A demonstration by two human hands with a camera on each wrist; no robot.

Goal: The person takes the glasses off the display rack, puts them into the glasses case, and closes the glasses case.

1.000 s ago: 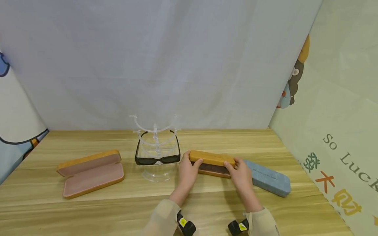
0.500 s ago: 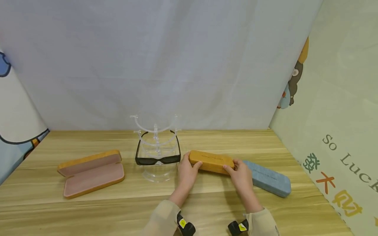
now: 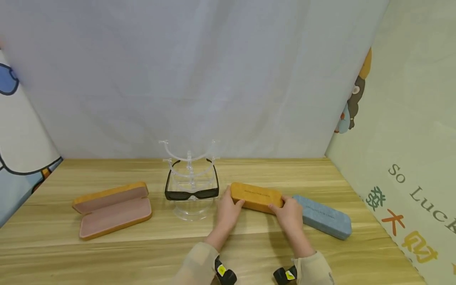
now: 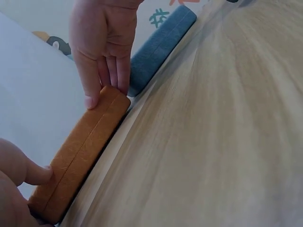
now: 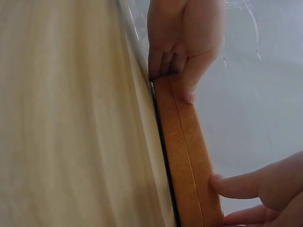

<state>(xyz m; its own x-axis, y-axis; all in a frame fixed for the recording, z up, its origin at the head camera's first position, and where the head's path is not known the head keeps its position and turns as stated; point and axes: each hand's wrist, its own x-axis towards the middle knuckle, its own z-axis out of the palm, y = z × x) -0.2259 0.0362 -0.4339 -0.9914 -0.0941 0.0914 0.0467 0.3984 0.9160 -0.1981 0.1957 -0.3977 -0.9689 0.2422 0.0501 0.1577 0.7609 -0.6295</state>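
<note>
A yellow-orange glasses case (image 3: pixel 255 198) lies closed on the wooden table, small lettering across its lid. My left hand (image 3: pixel 227 209) grips its left end, thumb on the front edge of the lid. At the other end my right hand (image 3: pixel 290 215) holds it the same way, its fingers round the corner. Both wrist views show the lid meeting the base in one thin seam along the case (image 4: pixel 83 151). Whatever lies inside is hidden. Just right of my right hand rests a closed blue glasses case (image 3: pixel 325 218).
On the left a second orange glasses case (image 3: pixel 115 217) stands open, its pink lining bare. Between the cases, close to my left hand, a clear display stand (image 3: pixel 190 168) carries black sunglasses (image 3: pixel 206 193). A pale cloth (image 3: pixel 185 79) hangs behind the table.
One second ago the orange case's lid was partly raised, with something dark inside. Both hands have pressed the lid down, and it is now closed. The hands have stayed at its two ends.
</note>
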